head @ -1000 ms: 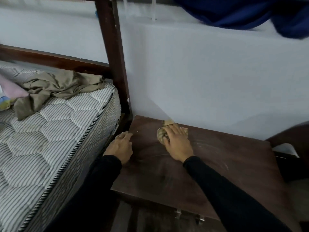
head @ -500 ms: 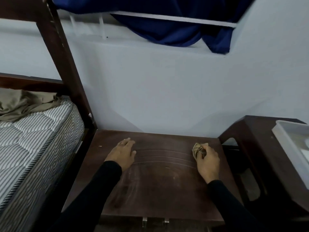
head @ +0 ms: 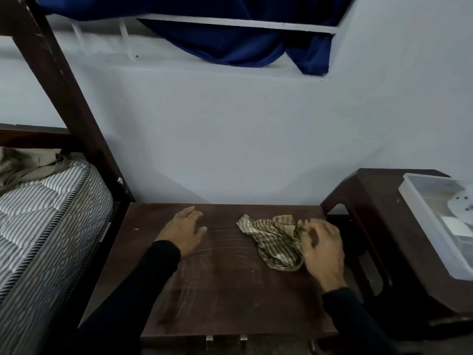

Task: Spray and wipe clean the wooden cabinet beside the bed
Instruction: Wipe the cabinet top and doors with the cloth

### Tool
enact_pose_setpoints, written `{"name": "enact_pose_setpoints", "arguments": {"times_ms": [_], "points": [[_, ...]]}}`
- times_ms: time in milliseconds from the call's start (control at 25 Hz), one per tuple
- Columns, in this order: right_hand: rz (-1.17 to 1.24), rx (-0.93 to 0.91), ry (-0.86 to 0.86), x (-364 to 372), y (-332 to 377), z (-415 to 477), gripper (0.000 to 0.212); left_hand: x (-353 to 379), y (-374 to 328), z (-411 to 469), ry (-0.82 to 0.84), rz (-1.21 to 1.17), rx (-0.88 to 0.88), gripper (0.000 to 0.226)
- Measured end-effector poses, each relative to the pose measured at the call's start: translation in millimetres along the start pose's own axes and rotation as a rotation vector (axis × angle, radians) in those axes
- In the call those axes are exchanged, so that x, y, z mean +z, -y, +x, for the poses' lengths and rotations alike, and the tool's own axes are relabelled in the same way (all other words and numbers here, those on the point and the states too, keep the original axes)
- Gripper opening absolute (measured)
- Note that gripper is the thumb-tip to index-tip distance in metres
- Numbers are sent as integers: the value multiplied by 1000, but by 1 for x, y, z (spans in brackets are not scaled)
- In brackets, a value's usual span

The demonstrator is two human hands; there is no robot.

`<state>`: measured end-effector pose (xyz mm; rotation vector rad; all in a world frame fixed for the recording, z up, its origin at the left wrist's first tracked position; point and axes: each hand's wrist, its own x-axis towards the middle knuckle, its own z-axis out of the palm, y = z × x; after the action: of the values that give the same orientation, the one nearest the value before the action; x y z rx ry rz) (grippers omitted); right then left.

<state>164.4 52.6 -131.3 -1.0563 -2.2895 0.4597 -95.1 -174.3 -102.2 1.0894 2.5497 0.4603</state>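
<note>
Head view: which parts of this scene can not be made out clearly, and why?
1. The right hand: its fingers are motion-blurred at the striped cloth, so a grip cannot be confirmed.
2. The plastic tray: cut off by the right edge of the head view; its contents are blurred.
3. The cabinet: its front is mostly cut off by the bottom edge, and the rest is too dark.

One head-worn wide-angle cam looked fwd & down, close over the cabinet (head: 230,290). Left hand (head: 183,233) & right hand (head: 323,252), curled on the cloth (head: 271,237), sat mid-frame. Wall (head: 243,137) lay beyond the fingertips, mattress (head: 43,221) outboard of left fingers, side table (head: 371,226) outboard of right.
</note>
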Motion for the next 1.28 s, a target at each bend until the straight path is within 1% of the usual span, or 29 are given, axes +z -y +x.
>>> {"name": "enact_pose_setpoints", "arguments": {"times_ms": [40,120,160,200,240,280,360,400,440,480,520,560,600,640,680,720,760,800,840,920,960,1000,1040,1080,1120,1200,1280], "points": [[-27,-102,82,11,6,5,23,4,-1,1,22,11,3,49],[-162,-314,390,41,12,7,45,10,-5,2,49,24,13,49],[-232,-364,502,56,9,6,49,13,-8,3,54,33,19,49],[-278,-361,552,66,4,9,50,15,-10,4,53,39,26,49],[-308,-301,551,72,-4,17,51,17,-10,5,49,38,28,49],[-342,-194,499,74,-10,27,53,17,-10,5,50,33,23,48],[-401,152,302,69,-18,43,52,16,-6,1,51,38,16,48],[-402,328,231,67,-16,48,54,14,-2,-2,38,49,14,48],[-384,460,219,68,-5,49,57,10,4,-4,17,53,4,49],[-362,511,235,74,17,42,61,6,11,-7,-4,52,-12,49],[-358,471,260,85,45,27,65,3,18,-10,-16,50,-30,48],[-347,339,281,99,76,4,67,1,25,-11,-19,51,-44,47],[-332,138,307,115,104,-24,68,0,32,-11,-20,51,-53,45],[-289,-79,379,125,125,-55,68,0,39,-11,-22,46,-56,44],[-267,-271,484,127,133,-77,65,1,43,-11,-28,35,-58,43],[-242,-395,544,120,129,-83,62,1,47,-12,-35,22,-63,43],[-242,-436,519,111,109,-73,59,1,50,-15,-39,11,-74,42],[-294,-377,455,103,82,-57,60,0,53,-19,-41,3,-85,42],[-344,-234,405,94,54,-36,61,-2,59,-25,-43,-6,-101,42],[-374,182,299,81,19,12,64,-7,77,-38,-71,-12,-130,42],[-363,354,279,83,22,29,66,-12,87,-46,-98,-18,-142,42],[-349,456,274,92,38,39,68,-16,96,-51,-121,-29,-154,42],[-340,468,277,108,66,38,69,-21,104,-57,-141,-43,-172,43],[-329,416,299,127,100,30,68,-27,113,-63,-164,-56,-188,43],[-311,321,331,144,135,17,66,-33,119,-68,-184,-65,-202,43],[-283,105,415,179,202,-14,65,-45,132,-77,-208,-82,-243,43],[-272,-100,518,203,268,-51,68,-54,148,-88,-232,-79,-280,44]]}}
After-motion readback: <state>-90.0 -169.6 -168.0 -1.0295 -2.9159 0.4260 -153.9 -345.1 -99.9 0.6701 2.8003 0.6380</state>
